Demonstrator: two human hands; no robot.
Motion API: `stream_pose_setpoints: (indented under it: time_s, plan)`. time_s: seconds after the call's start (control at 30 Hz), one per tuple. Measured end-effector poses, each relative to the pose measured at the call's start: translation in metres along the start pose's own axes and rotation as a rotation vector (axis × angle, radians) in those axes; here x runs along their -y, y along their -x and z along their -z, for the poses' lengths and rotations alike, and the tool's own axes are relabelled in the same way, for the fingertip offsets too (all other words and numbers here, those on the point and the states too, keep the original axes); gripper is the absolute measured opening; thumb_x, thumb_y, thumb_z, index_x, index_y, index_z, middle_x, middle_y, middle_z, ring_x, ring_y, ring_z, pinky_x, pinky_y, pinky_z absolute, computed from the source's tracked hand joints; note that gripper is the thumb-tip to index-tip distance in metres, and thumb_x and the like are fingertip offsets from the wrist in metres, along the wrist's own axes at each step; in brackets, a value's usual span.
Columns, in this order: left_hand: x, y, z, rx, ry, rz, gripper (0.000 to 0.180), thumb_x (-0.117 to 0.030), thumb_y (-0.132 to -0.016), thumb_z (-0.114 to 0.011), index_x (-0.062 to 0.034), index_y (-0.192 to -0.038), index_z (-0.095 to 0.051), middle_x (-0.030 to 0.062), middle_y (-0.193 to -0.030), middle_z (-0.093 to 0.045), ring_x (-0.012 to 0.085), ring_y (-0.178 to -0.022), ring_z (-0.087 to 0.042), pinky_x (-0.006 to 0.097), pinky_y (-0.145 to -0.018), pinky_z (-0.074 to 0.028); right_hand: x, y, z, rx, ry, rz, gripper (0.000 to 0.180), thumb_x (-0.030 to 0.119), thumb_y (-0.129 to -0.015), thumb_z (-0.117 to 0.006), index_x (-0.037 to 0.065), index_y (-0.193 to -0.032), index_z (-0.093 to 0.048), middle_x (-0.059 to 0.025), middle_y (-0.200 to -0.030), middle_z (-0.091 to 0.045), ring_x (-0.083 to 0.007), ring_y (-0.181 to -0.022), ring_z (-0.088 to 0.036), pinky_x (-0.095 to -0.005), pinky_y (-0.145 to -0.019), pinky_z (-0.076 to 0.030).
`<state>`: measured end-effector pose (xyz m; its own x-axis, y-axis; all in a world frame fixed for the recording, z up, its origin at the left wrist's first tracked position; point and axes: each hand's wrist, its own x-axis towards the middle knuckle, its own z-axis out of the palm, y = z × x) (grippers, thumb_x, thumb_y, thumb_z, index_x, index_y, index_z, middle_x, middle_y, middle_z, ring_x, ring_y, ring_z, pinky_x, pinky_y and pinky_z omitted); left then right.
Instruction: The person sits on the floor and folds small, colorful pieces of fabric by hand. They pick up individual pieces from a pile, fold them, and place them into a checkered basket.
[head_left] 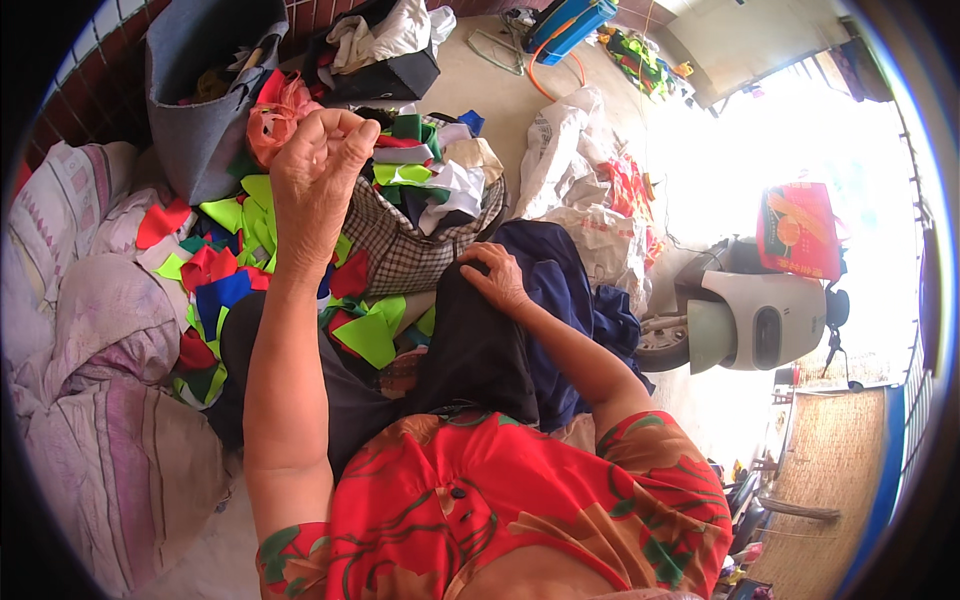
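My left hand is raised at arm's length with its fingers curled in toward the thumb. What they hold, if anything, I cannot make out. Close behind it is a crumpled pinkish-red bundle. Below and to the left lies a loose heap of cloth scraps in lime green, red and blue. My right hand rests on my knee, on the black trouser cloth, fingers lightly spread and holding nothing. Between the hands stands a checked cloth bag filled with mixed scraps.
A tall grey bin stands at the far left, beside a black bag with pale cloth on top. Folded patterned cloth piles up on my left. Navy cloth, a white sack and a parked scooter are on the right.
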<state>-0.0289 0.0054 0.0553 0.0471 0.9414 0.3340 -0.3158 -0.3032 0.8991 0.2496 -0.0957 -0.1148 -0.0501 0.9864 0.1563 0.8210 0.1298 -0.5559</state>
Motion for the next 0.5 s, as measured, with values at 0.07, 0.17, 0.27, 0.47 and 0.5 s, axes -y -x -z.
stream_pose_setpoints:
  time_s: [0.07,0.17,0.27,0.47,0.5]
  plan:
    - [-0.004,0.003,0.000,0.023,-0.043,-0.022,0.018,-0.017,-0.086,-0.067,-0.0015,-0.088,-0.059,-0.0016,-0.080,-0.058,0.0045,-0.072,-0.053,0.019,-0.066,-0.042,0.001,0.000,-0.002,0.000,-0.003,0.002,0.021,0.028,-0.076,-0.064,0.013,-0.091,-0.068,-0.0040,-0.105,-0.064,-0.0257,-0.106,-0.055,-0.0408,-0.088,-0.041]
    - [-0.004,0.005,-0.003,0.024,-0.144,-0.222,0.025,-0.024,-0.083,-0.071,-0.0035,-0.093,-0.061,0.0017,-0.084,-0.063,0.0080,-0.074,-0.058,0.022,-0.069,-0.045,0.005,0.000,0.000,0.004,0.002,-0.052,0.021,0.028,-0.076,-0.064,0.014,-0.092,-0.068,-0.0035,-0.105,-0.063,-0.0253,-0.106,-0.055,-0.0401,-0.089,-0.041]
    - [-0.021,0.011,-0.006,0.028,-0.190,-0.354,0.030,-0.027,-0.080,-0.073,-0.0042,-0.095,-0.061,0.0041,-0.090,-0.064,0.0111,-0.077,-0.060,0.025,-0.070,-0.045,0.004,-0.001,-0.002,-0.006,0.000,-0.033,0.021,0.027,-0.076,-0.063,0.014,-0.092,-0.068,-0.0027,-0.106,-0.063,-0.0249,-0.107,-0.054,-0.0403,-0.089,-0.040]
    - [-0.079,0.014,-0.005,0.150,-0.314,-0.685,0.055,-0.047,-0.085,-0.061,0.0054,-0.100,-0.056,0.0201,-0.105,-0.059,0.0226,-0.090,-0.060,0.033,-0.082,-0.047,0.009,-0.003,0.000,0.017,0.005,-0.054,0.021,0.024,-0.075,-0.064,0.012,-0.092,-0.068,-0.0061,-0.108,-0.064,-0.0270,-0.109,-0.055,-0.0392,-0.091,-0.043]
    - [-0.088,0.016,-0.007,0.160,-0.288,-0.692,0.058,-0.051,-0.085,-0.060,0.0052,-0.101,-0.056,0.0209,-0.104,-0.059,0.0235,-0.088,-0.060,0.033,-0.082,-0.047,0.006,-0.002,-0.001,0.014,0.010,-0.046,0.020,0.025,-0.076,-0.064,0.013,-0.091,-0.068,-0.0036,-0.107,-0.064,-0.0256,-0.108,-0.054,-0.0400,-0.090,-0.041]
